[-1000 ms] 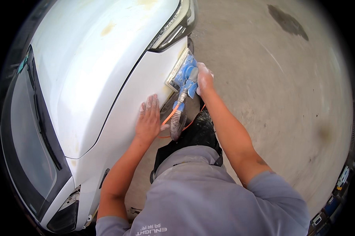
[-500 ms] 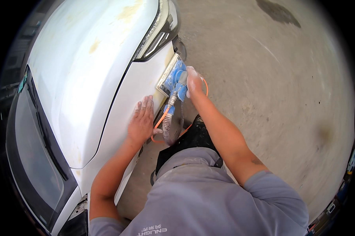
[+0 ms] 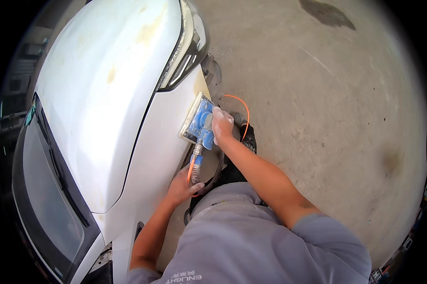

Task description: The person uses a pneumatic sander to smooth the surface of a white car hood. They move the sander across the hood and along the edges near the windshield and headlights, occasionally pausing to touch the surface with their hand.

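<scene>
A blue sander point(image 3: 201, 120) with a rectangular pad rests against the side of the white fender point(image 3: 152, 128), below the headlight. My dusty right hand point(image 3: 221, 126) is closed on the sander's outer side. From its rear end run a ribbed grey hose point(image 3: 195, 174) and an orange air line point(image 3: 191, 170). Beside the fender's lower edge, my left hand point(image 3: 179, 187) holds the hose, thumb pointing right; its fingers are partly hidden behind the hose and line.
The white hood point(image 3: 100, 90) has yellowish patches. A headlight point(image 3: 187, 57) sits at the front corner, and the windshield point(image 3: 50, 189) is at left. An orange line point(image 3: 244, 106) loops over the concrete floor point(image 3: 317, 128), which has a dark stain point(image 3: 328, 13).
The sander and my right hand have moved back along the fender, toward me. My left hand has left the fender's face, where it lay flat, and come to the hose.
</scene>
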A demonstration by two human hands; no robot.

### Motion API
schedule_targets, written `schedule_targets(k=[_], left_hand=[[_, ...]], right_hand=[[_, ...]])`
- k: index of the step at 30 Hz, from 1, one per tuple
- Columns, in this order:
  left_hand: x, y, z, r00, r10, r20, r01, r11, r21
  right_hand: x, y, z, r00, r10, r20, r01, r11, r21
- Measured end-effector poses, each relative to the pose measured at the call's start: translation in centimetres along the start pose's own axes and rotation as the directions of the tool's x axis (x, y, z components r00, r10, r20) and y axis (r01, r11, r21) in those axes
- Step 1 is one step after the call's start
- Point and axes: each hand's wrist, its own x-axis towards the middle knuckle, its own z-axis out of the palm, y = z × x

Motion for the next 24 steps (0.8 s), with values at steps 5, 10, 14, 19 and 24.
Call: schedule_targets(k=[5, 10, 14, 19, 24], left_hand=[[2.3, 3.1, -0.9, 0.932, -0.145, -0.332, 0.063, 0.968, -0.244], [3.0, 2.5, -5.2, 0.936, -0.218, -0.277, 0.217, 0.976, -0.033], [0.9, 2.5, -5.0, 0.950, -0.298, -0.095, 0.304, 0.951, 0.052], [1.2, 4.5, -9.0, 0.926, -0.286, -0.248, 0.272, 0.958, -0.091], [1.3, 4.3, -9.3, 0.941, -0.284, -0.183, 0.290, 0.957, 0.005]], right_hand=[[-4.1, 1.3, 2.5, 0.997, -0.023, 0.075, 0.024, 1.000, -0.013], [-5.4, 0.8, 4.0, 0.995, -0.059, 0.081, 0.068, 0.992, -0.110], [-7.2, 2.8, 1.4, 0.993, -0.089, 0.084, 0.103, 0.977, -0.187], [-7.7, -1.3, 5.2, 0.916, -0.283, 0.284, 0.349, 0.911, -0.218], [-5.7, 0.9, 3.8, 0.914, -0.315, 0.254, 0.390, 0.854, -0.344]])
